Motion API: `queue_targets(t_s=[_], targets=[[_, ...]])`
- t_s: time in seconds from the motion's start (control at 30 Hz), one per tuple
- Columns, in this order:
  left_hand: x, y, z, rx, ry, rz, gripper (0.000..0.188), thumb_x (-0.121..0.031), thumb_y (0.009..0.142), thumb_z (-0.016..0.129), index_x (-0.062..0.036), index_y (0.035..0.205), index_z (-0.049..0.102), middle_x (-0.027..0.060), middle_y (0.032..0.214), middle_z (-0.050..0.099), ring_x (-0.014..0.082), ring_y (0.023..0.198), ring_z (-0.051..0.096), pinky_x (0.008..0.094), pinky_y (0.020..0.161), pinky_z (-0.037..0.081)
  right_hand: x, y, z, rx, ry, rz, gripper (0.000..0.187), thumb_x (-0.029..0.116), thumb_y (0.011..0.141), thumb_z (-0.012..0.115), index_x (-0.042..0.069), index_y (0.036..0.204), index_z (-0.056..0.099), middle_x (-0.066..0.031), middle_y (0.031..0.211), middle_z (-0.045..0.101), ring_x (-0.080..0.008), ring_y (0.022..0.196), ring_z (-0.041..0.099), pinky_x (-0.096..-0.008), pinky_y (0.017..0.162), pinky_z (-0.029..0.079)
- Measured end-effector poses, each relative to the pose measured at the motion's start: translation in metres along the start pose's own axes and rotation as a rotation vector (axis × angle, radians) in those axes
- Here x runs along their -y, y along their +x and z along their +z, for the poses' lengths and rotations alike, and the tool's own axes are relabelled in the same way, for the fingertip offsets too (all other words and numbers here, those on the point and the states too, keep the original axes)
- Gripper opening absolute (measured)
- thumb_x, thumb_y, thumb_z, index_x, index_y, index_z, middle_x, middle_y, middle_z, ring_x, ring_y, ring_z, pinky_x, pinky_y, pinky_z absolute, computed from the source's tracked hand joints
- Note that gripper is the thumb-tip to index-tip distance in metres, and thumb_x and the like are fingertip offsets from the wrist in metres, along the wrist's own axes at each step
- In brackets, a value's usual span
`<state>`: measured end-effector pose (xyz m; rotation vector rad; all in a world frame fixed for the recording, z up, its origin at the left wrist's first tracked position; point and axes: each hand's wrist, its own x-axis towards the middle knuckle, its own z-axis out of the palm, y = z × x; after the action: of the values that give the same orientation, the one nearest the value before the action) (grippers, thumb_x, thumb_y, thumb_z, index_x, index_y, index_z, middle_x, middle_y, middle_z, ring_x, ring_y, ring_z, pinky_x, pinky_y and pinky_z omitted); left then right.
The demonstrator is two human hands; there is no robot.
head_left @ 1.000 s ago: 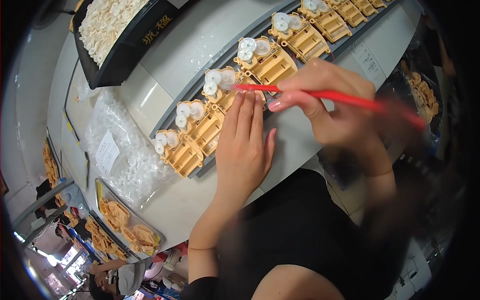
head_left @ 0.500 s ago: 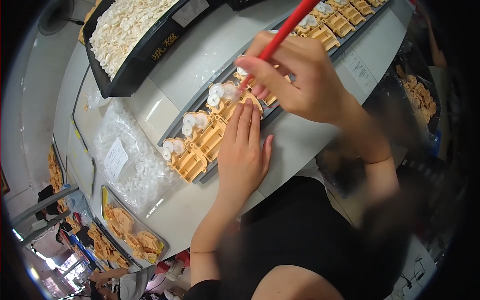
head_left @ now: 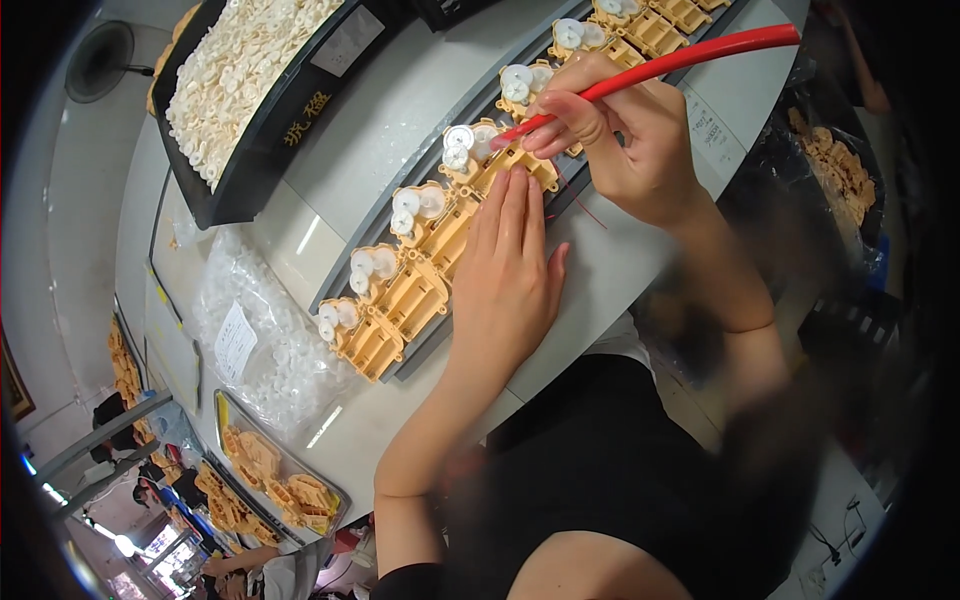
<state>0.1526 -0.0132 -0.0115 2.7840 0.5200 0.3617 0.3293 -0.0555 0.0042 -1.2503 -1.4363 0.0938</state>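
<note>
In a grey tray (head_left: 315, 292) lies a row of yellow-orange plastic housings (head_left: 415, 293), each topped with white gears (head_left: 407, 210) on the far side. My left hand (head_left: 508, 280) rests with straight fingers on one housing, holding nothing. Pinched in my right hand (head_left: 640, 150) is a long red brush (head_left: 690, 58), its handle slanting up to the right. The brush's tip reaches the gears (head_left: 458, 148) of the housing under my left fingertips. Whether it touches them I cannot tell. My right hand partly hides the housings behind it.
A black bin (head_left: 240, 170) of small cream-white parts stands far left. Nearer lies a clear bag (head_left: 270, 350) of white parts, then a shallow tray (head_left: 228, 408) of orange pieces. Thin red wires (head_left: 585, 208) stick out beside the housings. Another person's arm (head_left: 240, 560) shows lower left.
The housings sit a little differently in view, with more of the row showing. The red brush has tipped from steep to a flatter slant, and my right hand has turned with it.
</note>
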Motion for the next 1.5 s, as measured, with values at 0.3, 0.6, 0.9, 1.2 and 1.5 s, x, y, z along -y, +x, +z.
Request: queue_targets(t_s=[0.3,0.6,0.9,1.2,1.5], targets=[[0.001,0.005,-0.001,0.024,-0.007,0.006,0.06,-0.015,0.083,0.066,0.0049,0.135,0.044,0.022,0.136,0.046,0.0349,0.128,0.045,0.0411,0.104,0.04,-0.002,0.014,-0.006,0.023,-0.027,-0.068,0.013,0.002,0.094,0.053,-0.007,0.087,0.059,-0.0103,0.079,0.063,-0.0164,0.068,0.07,-0.0238,0.058,0.056],[0.0,0.007,-0.001,0.013,0.029,0.044,0.057,-0.02,0.085,0.064,0.011,0.13,0.047,0.0226,0.132,0.049,0.0333,0.127,0.045,0.0388,0.105,0.04,-0.003,0.021,-0.002,0.005,-0.012,-0.027,0.012,0.002,0.093,0.055,-0.007,0.085,0.06,-0.0103,0.079,0.063,-0.0169,0.067,0.069,-0.0237,0.058,0.056],[-0.002,0.009,-0.005,0.016,0.025,0.015,0.059,-0.017,0.083,0.068,0.0047,0.133,0.046,0.0215,0.134,0.048,0.0347,0.125,0.048,0.0406,0.102,0.042,-0.008,0.008,-0.05,-0.132,0.036,0.025,0.021,0.01,0.1,0.045,-0.007,0.094,0.055,-0.0166,0.089,0.066,-0.0199,0.073,0.07,-0.0264,0.066,0.059],[-0.024,0.06,0.014,-0.005,-0.023,0.118,0.062,-0.03,0.089,0.059,0.0137,0.13,0.043,0.0271,0.135,0.045,0.0357,0.131,0.04,0.0417,0.109,0.033,-0.03,-0.002,-0.057,-0.111,0.008,0.051,0.021,0.01,0.1,0.045,-0.008,0.097,0.055,-0.0169,0.093,0.065,-0.0199,0.078,0.07,-0.0274,0.069,0.059],[-0.024,0.067,0.022,0.038,-0.047,0.126,0.064,-0.031,0.089,0.06,0.0145,0.131,0.042,0.0271,0.135,0.045,0.0355,0.13,0.041,0.0409,0.108,0.033,-0.063,0.014,-0.061,-0.081,0.049,-0.275,0.015,0.008,0.093,0.054,-0.004,0.089,0.062,-0.0125,0.085,0.065,-0.0226,0.076,0.066,-0.0301,0.069,0.053]])
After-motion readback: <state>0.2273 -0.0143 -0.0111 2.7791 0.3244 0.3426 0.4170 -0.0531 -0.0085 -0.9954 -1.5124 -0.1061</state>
